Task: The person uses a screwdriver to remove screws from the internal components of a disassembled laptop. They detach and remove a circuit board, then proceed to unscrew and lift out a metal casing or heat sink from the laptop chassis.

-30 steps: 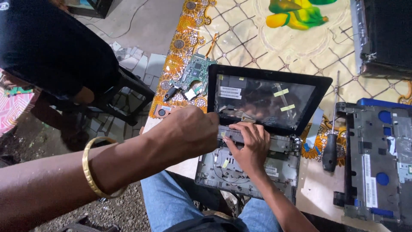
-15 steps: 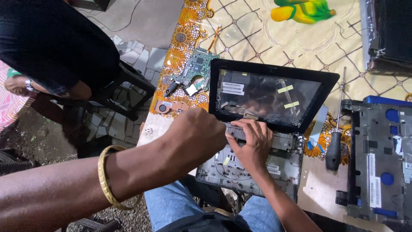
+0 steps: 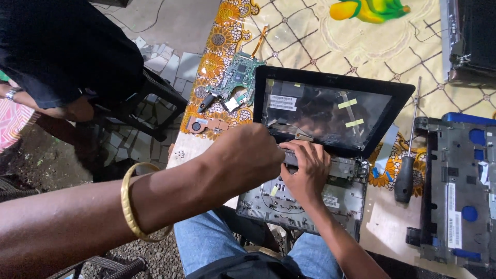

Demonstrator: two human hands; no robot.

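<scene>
Pressing at the hinge strip of a stripped laptop [image 3: 310, 170] at the bench [image 3: 310, 46] edge, both hands meet. Left hand [image 3: 243, 160] curled over the hinge; what its grip encloses can't be told. Right hand [image 3: 307, 170] fingers clenched on the strip. Screwdriver [image 3: 405, 170] lies just right; green circuit board [image 3: 237, 77] behind.

You have a single view, from the camera on your head, looking steeply down and slightly forward over your own lap at the near edge of the worktop [image 3: 330, 46]. It sits close: your left forearm crosses the lower left of the frame, and your hands meet at the middle over the opened laptop [image 3: 320, 155]. The frame's left side takes in the ground and a seated person's dark clothing [image 3: 62, 46].
</scene>
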